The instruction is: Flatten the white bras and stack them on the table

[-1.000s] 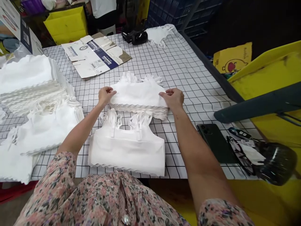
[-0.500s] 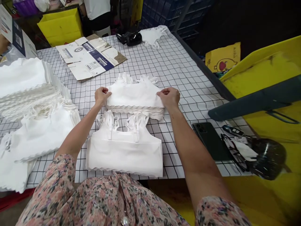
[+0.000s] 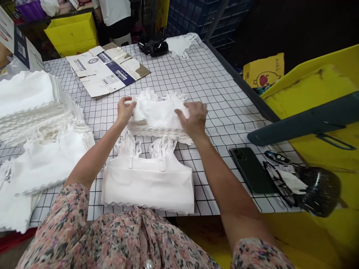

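Note:
A stack of white cropped camisole tops (image 3: pixel 159 129) with wavy hems lies in front of me, straps pointing away. My left hand (image 3: pixel 125 110) pinches the left edge of the topmost camisole top (image 3: pixel 157 112), whose left side is lifted and rumpled. My right hand (image 3: pixel 195 116) lies at its right side, thumb and fingers apart, slightly blurred. Nearer to me, a second stack of camisole tops (image 3: pixel 148 183) lies flat, with looped straps toward the first stack.
More white tops are piled at left (image 3: pixel 30 93). A flattened carton (image 3: pixel 108 71) and a black headset-like object (image 3: pixel 153 46) lie farther back. On the right are a phone (image 3: pixel 252 170), glasses (image 3: pixel 276 179) and a dark green pole (image 3: pixel 303 119). A person (image 3: pixel 114 13) is beyond the table.
The topmost top's left side has lifted and crumpled. My left hand has moved slightly right; my right hand has loosened from its pinch and shifted inward over the fabric.

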Demonstrator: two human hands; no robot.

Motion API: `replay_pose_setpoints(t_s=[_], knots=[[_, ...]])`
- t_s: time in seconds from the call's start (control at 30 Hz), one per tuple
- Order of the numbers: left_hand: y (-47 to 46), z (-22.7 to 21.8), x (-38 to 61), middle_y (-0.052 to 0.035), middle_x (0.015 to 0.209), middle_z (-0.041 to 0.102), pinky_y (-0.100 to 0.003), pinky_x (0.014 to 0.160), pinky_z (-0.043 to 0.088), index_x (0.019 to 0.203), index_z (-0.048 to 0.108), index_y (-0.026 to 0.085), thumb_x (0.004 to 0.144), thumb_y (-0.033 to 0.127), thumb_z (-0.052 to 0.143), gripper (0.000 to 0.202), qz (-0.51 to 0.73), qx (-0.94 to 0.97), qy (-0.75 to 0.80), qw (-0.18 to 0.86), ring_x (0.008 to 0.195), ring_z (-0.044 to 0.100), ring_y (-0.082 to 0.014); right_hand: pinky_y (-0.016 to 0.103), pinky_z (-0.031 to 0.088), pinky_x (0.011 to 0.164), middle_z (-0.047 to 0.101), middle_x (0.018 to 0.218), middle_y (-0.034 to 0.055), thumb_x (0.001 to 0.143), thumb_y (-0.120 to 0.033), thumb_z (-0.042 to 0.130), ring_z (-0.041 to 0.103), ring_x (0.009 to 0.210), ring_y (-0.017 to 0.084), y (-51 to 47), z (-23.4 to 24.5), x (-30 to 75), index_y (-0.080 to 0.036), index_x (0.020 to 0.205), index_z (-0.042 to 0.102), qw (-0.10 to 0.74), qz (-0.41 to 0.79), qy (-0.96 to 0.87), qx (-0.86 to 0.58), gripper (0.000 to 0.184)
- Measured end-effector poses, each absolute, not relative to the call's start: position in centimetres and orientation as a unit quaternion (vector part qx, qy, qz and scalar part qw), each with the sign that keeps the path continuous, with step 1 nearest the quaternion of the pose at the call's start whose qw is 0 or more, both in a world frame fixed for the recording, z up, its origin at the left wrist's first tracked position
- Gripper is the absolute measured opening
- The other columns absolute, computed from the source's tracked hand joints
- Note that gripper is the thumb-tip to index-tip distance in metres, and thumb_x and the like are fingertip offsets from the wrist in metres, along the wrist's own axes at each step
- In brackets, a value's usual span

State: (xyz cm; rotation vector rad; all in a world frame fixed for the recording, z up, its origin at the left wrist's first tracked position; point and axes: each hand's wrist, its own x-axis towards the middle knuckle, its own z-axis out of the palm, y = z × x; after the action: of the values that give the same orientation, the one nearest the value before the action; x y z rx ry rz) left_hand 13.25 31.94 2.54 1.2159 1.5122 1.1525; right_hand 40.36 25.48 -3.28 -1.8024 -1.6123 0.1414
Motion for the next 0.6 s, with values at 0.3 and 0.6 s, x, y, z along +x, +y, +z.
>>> replay_pose_setpoints(t_s=[0.3, 0.6], knots=[[31.9, 7.3, 13.9, -0.0014, 0.093, 0.072, -0.029, 0.080, 0.066, 0.128, 0.067, 0.022, 0.097, 0.025, 0.083, 0.035, 0.535, 0.457, 0.500, 0.504, 0.076, 0.073, -0.0124, 0.076, 0.042, 0.120, 0.078, 0.125, 0.0176, 0.107, -0.039, 0.058, 0.068, 0.128, 0.040, 25.2, -0.1, 37.6, -0.021, 0.126, 0.077, 0.357, 0.110, -0.639, -0.672, 0.032], [28.9, 14.1, 10.4, 0.0004, 0.093, 0.070, -0.026, 0.083, 0.068, 0.124, 0.067, 0.020, 0.105, 0.020, 0.074, 0.021, 0.554, 0.418, 0.500, 0.517, 0.094, 0.081, -0.0151, 0.058, 0.065, 0.096, 0.083, 0.098, 0.0048, 0.089, -0.033, 0.074, 0.079, 0.105, 0.034, 21.7, 9.1, 43.6, -0.029, 0.094, 0.084, 0.478, 0.153, -0.614, -0.609, 0.011]])
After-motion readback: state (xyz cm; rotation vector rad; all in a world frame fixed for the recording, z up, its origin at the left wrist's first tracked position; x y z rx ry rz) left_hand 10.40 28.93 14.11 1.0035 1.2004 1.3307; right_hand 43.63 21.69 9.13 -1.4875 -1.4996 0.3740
